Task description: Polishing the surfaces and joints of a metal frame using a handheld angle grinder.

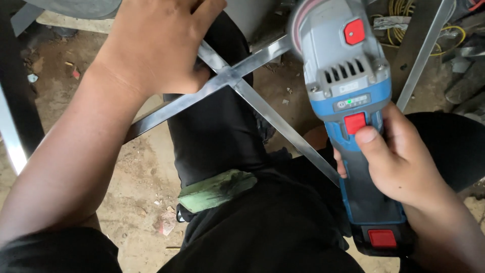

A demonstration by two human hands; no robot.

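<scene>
Head view: my right fingers (389,174) are clamped round the grip of a grinder (353,116), the thumb (366,135) lying just beside its red switch (354,123). That right hand (399,162) holds the blue and grey tool lengthwise, its head pointing away from me; the disc (298,23) at the far end is blurred, so I cannot tell whether it touches metal. A red latch (382,238) marks the black battery at the near end.

My left fingers (204,17) are curled together, and the left hand (156,45) presses down on a cross (230,78) of two flat steel bars, just beside where they meet. One bar runs from lower left up toward the grinder's disc; the other slants down to the right and passes under the grinder's body.

The cross lies over my black-clad leg (217,131), with a green block (217,189) resting on the thigh nearer me. Below is a dirt floor (136,177) with scraps. A steel strip (422,55) leans at upper right, near a yellow cable (404,10).
</scene>
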